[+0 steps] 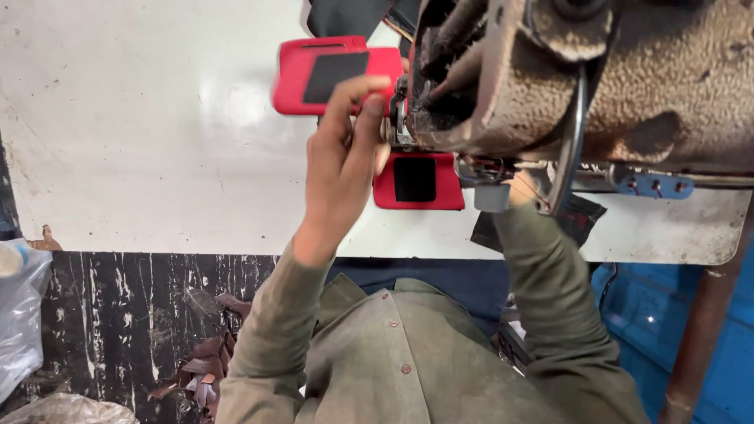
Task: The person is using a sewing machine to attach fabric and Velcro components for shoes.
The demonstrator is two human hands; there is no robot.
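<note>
your left hand (342, 169) pinches the red fabric piece (330, 74) at the sewing machine (550, 71); it looks light and floppy, so hold its edge. right hand (520, 188) mostly hidden, grip unclear.

Head view, steeply down, close.

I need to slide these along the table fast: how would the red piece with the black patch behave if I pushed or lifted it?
The red piece lies thin and flat on the white table, so it is probably light and would slide easily. It looks like padded fabric or leather, so it would likely flex rather than stay rigid. The left hand already rests fingers on its edge.
</note>
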